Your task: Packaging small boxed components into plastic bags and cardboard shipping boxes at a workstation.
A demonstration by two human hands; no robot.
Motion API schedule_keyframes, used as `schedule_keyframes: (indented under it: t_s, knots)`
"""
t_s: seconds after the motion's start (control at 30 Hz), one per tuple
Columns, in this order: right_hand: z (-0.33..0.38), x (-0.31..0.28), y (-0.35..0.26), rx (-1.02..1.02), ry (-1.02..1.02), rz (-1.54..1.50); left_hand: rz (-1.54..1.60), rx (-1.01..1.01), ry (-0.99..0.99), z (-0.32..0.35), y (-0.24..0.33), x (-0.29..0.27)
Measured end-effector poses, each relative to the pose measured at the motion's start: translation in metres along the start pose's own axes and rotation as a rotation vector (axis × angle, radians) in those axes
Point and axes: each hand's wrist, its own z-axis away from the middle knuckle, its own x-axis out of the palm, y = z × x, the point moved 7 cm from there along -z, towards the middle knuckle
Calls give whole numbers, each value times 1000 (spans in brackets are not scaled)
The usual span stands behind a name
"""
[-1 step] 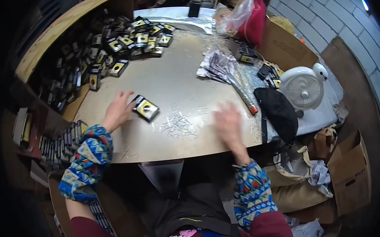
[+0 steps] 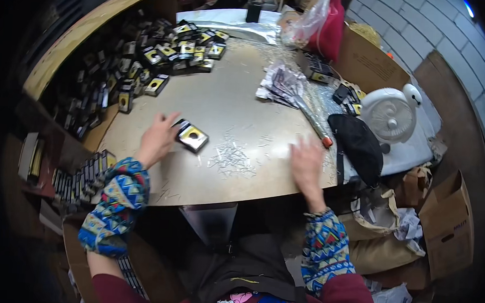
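Observation:
A small black, white and yellow box (image 2: 192, 136) lies face up on the pale tabletop (image 2: 218, 98). My left hand (image 2: 158, 140) is just left of it, fingers apart, with the fingertips close to its upper left edge; whether they touch it I cannot tell. To the box's right spreads a loose heap of thin, clear strips (image 2: 232, 159). Further right, my right hand (image 2: 307, 165) hovers over or rests on the table near the front edge, its fingers stretched out and slightly blurred. It holds nothing.
Many similar boxes (image 2: 186, 50) are piled at the back left inside a cardboard wall (image 2: 56, 48). On the right are crumpled paper (image 2: 281, 83), an orange-tipped tube (image 2: 316, 125), a black pouch (image 2: 358, 149) and a white fan (image 2: 389, 118). More boxes (image 2: 85, 173) stand in a row at left.
My right hand has moved a little to the right, away from the strips, and is less blurred. My left hand stays beside the box. The whole view has shifted slightly.

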Motion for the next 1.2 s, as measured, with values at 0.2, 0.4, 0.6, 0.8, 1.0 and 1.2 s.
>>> schedule_keyframes:
  t_s: [0.2, 0.4, 0.6, 0.8, 1.0, 1.2]
  knots:
    - [9, -9, -32, 120, -33, -140, -199, 122, -76, -9, 53, 35]
    - [-16, 1, -157, -179, -12, -233, 81, -179, -71, 3, 38, 34]
    - [-7, 8, -203, -397, -30, -521, 361, -38, 374, 66, 3, 7]
    - [23, -19, -203, -698, 15, -573, 1422, -561, 177, 183, -2, 14]
    - [84, -50, -221, -487, -334, -994, 2186, -777, 200, 287, 9, 80]
    - [212, 29, -227, 177, -1150, -1228, 1704, -852, -83, 341, 47, 118]
